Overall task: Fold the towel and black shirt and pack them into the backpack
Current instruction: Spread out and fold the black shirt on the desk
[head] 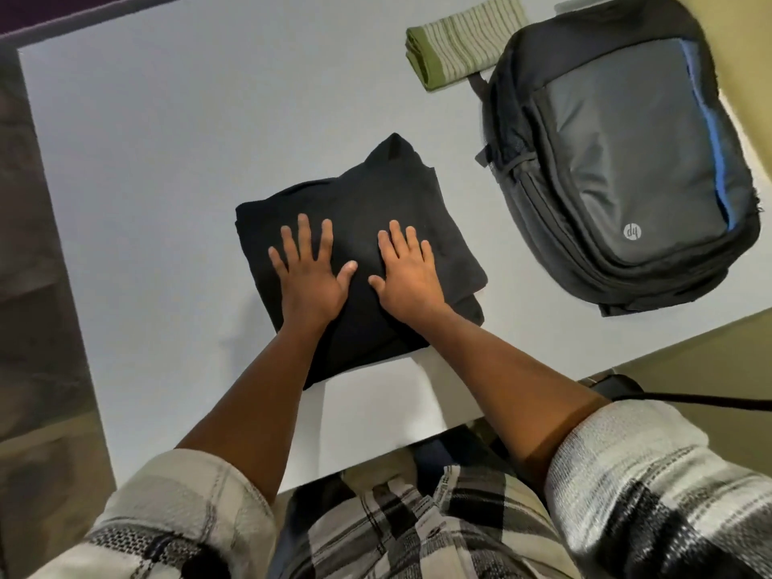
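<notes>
I have my left hand (311,277) and right hand (407,277) flat, fingers spread, pressing the folded black shirt (367,227) on the tabletop (146,160). Lifting carelessly could unfold it; the backpack (618,160) looks zipped, striped towel (463,37) folded beside it.

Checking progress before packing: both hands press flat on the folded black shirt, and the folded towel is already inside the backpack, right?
Not quite. The head view shows the folded towel lying on the table beside the backpack, not inside. Both hands, left hand and right hand, do press flat on the folded black shirt.
</notes>
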Available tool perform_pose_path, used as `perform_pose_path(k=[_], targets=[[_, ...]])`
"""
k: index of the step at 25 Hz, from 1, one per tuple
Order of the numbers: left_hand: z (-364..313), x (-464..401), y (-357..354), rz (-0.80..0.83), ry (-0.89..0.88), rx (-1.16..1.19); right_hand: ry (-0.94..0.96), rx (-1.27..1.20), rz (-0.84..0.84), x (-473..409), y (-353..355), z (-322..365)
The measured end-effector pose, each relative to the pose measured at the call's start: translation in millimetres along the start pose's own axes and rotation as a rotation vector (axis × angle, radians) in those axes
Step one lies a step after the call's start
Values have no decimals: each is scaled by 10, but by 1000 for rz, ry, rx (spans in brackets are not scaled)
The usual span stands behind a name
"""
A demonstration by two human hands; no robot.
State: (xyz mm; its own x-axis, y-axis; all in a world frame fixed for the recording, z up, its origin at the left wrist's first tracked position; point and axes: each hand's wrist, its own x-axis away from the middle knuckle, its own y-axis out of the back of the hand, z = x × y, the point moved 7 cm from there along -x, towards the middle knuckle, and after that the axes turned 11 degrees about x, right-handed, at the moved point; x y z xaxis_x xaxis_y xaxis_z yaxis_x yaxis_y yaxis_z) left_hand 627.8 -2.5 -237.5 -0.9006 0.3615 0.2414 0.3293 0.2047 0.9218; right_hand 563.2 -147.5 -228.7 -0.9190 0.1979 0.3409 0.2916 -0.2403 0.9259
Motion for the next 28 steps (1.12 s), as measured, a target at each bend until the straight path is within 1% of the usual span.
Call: perform_pose_path(k=[2, 6, 9, 11, 14, 16, 18, 22, 24, 26, 28], targets=[[79, 56, 5, -4, -15, -8, 12, 72, 4, 23, -62, 6], [256, 157, 31, 16, -29, -10, 13, 109, 61, 110, -139, 189], [376, 330, 52, 13, 42, 16, 70, 159, 102, 118, -156, 325], [449, 438, 83, 44, 95, -9, 90, 200, 107, 67, -104, 432], [529, 591, 132, 127, 190, -110, 68, 231, 59, 24, 15, 705], [568, 728, 153, 162, 261, -141, 62, 179, 25, 106, 17, 892], [613, 871, 154, 194, 326, -81, 86, 113, -11, 275, -69, 1038], [643, 970, 233, 236, 444, 151, 74, 68, -100, 567, -302, 1068], [629, 922, 387, 186, 426, 193, 65, 71, -105, 555, -363, 931], [698, 822, 628, 27, 328, 203, 33, 50, -168, 495, -298, 707], [857, 662, 813, -162, 228, 304, -83, -39, -291, 455, -129, 452]])
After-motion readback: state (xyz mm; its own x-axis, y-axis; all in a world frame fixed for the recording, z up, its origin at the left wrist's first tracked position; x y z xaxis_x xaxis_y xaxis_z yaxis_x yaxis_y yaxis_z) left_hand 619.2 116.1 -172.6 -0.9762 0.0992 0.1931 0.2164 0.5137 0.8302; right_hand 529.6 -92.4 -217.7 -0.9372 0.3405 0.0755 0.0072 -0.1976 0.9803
